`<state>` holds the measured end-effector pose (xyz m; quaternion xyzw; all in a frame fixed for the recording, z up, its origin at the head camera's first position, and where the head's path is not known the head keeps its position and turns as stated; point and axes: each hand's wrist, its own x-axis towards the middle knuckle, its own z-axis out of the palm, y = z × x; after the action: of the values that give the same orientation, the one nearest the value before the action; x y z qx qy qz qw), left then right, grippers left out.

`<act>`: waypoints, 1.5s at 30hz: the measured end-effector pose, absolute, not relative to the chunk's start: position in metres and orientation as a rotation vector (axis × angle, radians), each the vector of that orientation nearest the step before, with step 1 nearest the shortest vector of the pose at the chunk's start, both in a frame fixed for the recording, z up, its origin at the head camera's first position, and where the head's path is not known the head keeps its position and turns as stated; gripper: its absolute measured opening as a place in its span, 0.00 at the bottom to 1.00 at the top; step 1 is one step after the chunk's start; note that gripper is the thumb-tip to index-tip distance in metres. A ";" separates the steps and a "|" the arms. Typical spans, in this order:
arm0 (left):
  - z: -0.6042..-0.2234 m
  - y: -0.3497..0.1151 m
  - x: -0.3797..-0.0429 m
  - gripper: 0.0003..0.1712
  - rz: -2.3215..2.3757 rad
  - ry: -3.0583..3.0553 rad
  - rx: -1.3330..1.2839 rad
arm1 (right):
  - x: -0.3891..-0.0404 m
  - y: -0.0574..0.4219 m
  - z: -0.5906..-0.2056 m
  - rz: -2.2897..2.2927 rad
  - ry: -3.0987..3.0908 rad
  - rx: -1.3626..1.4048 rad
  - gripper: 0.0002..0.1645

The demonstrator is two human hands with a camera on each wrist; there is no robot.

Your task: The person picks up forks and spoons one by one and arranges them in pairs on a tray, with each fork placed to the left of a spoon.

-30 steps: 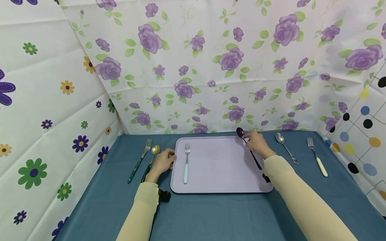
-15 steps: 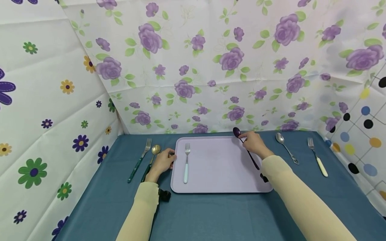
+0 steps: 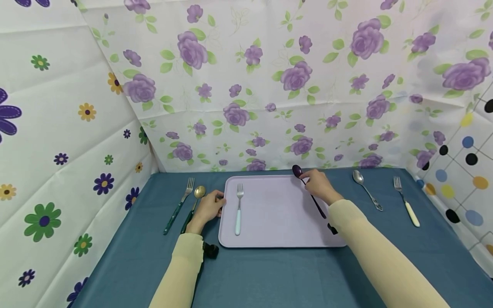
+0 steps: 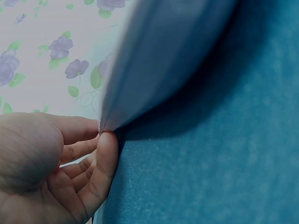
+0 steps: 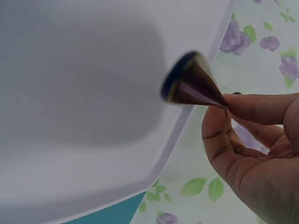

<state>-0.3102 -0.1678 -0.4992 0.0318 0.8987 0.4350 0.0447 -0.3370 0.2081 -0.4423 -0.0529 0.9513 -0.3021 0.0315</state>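
My right hand [image 3: 319, 186] pinches a dark purple spoon [image 3: 297, 171] below its bowl. The spoon is over the right part of a pale lilac tray [image 3: 277, 214], its bowl beyond the far rim and its slim handle slanting toward me. In the right wrist view the handle end [image 5: 194, 84] points out from between thumb and fingertips. At the tray's left edge my left hand [image 3: 208, 207] grips the rim, thumb and finger meeting on the tray wall [image 4: 159, 56] in the left wrist view. A fork with a pale blue handle [image 3: 238, 222] lies on the tray's left side.
Left of the tray lie a green-handled fork [image 3: 178, 211] and a gold spoon [image 3: 199, 191], its handle partly behind my left hand. To the right lie a silver spoon [image 3: 366, 190] and a cream-handled fork [image 3: 408, 205]. Flowered cloth [image 3: 262, 85] backs the blue tabletop [image 3: 277, 278].
My right hand has moved left over the tray, carrying the purple spoon with it. The left hand stays at the tray's edge.
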 end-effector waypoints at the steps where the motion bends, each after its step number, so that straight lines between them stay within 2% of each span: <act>1: -0.499 -0.168 -0.310 0.19 1.330 2.745 0.097 | -0.337 0.207 -0.442 -0.920 2.935 -0.158 0.32; 45: -0.500 -0.168 -0.312 0.18 1.331 2.739 0.084 | -0.334 0.156 -0.451 -0.947 2.902 -0.267 0.35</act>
<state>-0.3117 -0.1680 -0.4999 0.0275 0.8981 0.4364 0.0476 -0.3343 0.1565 -0.4506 -0.0872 0.9464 -0.3088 0.0385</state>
